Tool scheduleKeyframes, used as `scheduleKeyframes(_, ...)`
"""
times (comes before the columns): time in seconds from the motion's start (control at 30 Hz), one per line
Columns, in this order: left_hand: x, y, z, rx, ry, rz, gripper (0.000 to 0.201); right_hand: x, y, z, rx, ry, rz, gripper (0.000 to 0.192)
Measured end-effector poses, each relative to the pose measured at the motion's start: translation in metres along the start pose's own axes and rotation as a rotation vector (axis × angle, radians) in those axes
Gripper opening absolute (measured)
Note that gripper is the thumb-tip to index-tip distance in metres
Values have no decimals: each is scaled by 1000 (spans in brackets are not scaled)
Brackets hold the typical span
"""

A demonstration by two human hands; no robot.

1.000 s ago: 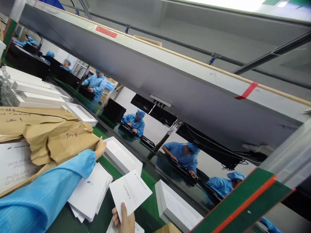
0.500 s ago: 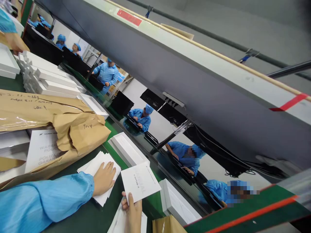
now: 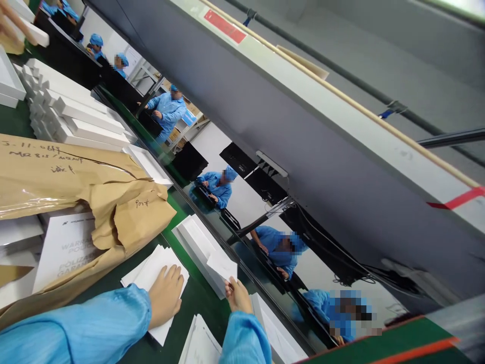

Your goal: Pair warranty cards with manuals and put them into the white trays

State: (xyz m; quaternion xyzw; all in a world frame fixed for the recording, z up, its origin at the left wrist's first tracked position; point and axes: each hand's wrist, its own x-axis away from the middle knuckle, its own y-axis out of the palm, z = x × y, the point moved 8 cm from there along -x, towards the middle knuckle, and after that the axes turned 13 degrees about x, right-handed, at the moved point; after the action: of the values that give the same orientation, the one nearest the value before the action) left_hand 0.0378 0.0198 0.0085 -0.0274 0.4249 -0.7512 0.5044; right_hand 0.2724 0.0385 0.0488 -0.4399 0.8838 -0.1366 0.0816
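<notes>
My left hand [image 3: 166,296] lies flat, fingers stretched out, on a loose stack of white leaflets [image 3: 142,270] on the green work surface. My right hand [image 3: 239,297] pinches a white manual [image 3: 223,265] by its near edge. The manual is over the near end of an open white box [image 3: 185,233], partly across its inside; whether it touches the bottom I cannot tell. Below my right forearm is another stack of white booklets [image 3: 199,341], partly hidden by the sleeve. A second open white box [image 3: 278,333] stands to the right.
A torn brown paper parcel [image 3: 41,172] with warranty booklets [image 3: 68,242] inside lies on the left. Behind it are piled white boxes [image 3: 87,124]. A conveyor [image 3: 242,268] runs alongside, with several co-workers in blue beyond it. A grey overhead panel [image 3: 303,131] slants across. Another person's hand [image 3: 13,25] shows at the upper left.
My right hand has moved up and forward with the manual, from above the near booklet stack to the open white box. My left hand stays on the leaflets. The view has shifted slightly.
</notes>
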Motion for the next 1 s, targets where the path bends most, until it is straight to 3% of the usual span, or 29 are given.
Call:
scheduleKeyframes(0.13, -1, 1, 0, 9, 1, 8, 45, -20, -5, 9, 4, 54, 22, 27)
scheduleKeyframes(0.33, -3, 3, -2, 27, -3, 13, 43, -14, -16, 13, 6, 5, 116, 30)
scheduleKeyframes(0.47, -4, 3, -1, 90, -4, 15, 46, 18, -13, 11, 72, -84, 164, 39)
scheduleKeyframes(0.6, -8, 4, -1, 233, -40, -42, 62, 75, 18, 13, 230, -231, 9, 36)
scheduleKeyframes(0.73, -18, -2, -7, 481, -85, -108, 64, 125, 47, 27, 285, -271, -115, 31)
scheduleKeyframes(0.87, -24, -7, -14, 624, -134, -182, 67, 144, 59, 35, 291, -291, -161, 26)
scheduleKeyframes(1.0, -27, -11, -17, 589, -125, -198, 64, 144, 60, 35, 296, -307, -177, 25)
